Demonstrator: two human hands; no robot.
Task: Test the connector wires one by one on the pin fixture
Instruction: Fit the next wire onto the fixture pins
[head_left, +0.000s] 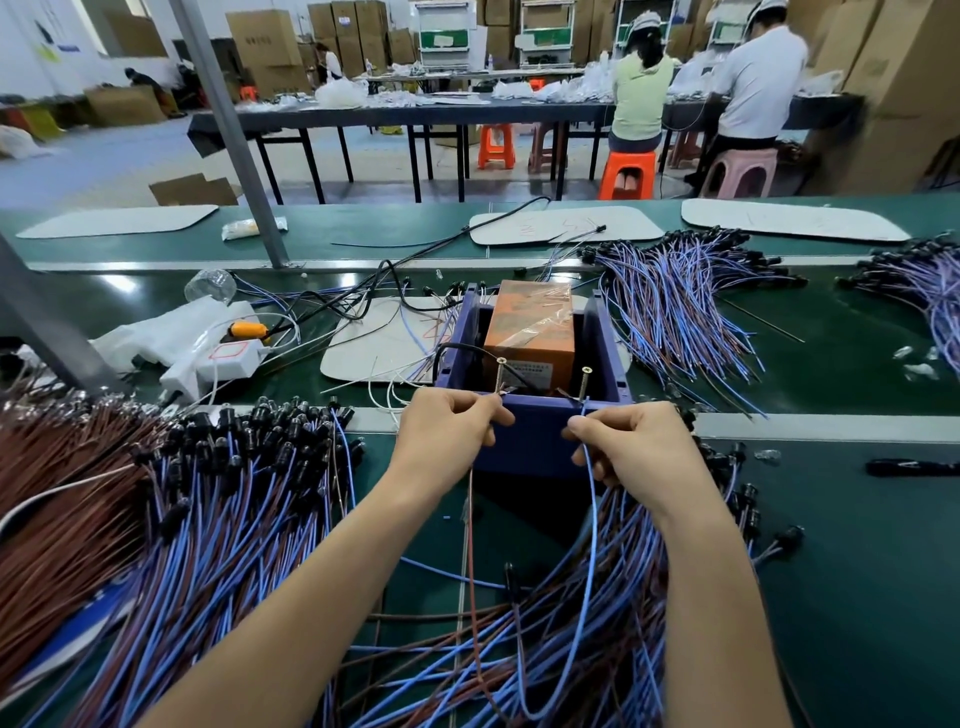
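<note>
**Both leads at the pins: one wire under test**

Left hand (447, 431) pinches the brown lead (471, 519) between thumb and fingers, with its tip at the foot of the left screw pin (501, 375). Right hand (641, 449) pinches the blue lead (589, 519) likewise, tip just beside the right screw pin (585, 385). Actual contact is too small to confirm.

Both pins stand upright at the near wall of the blue fixture box (535, 447), which has an orange box (530, 327) inside.

Judged: mid-test on one connector wire. The next move likely calls for both tips held steady on the pins, then this wire set aside and a fresh one picked.

The near wire pile (545, 649) lies under the forearms. The left wire pile (234, 499) crowds that side, and the far wire pile (675, 317) lies beyond the box. Snagging while drawing the tested wire free looks the main risk. A white power strip (218, 358) sits off to the left.
</note>
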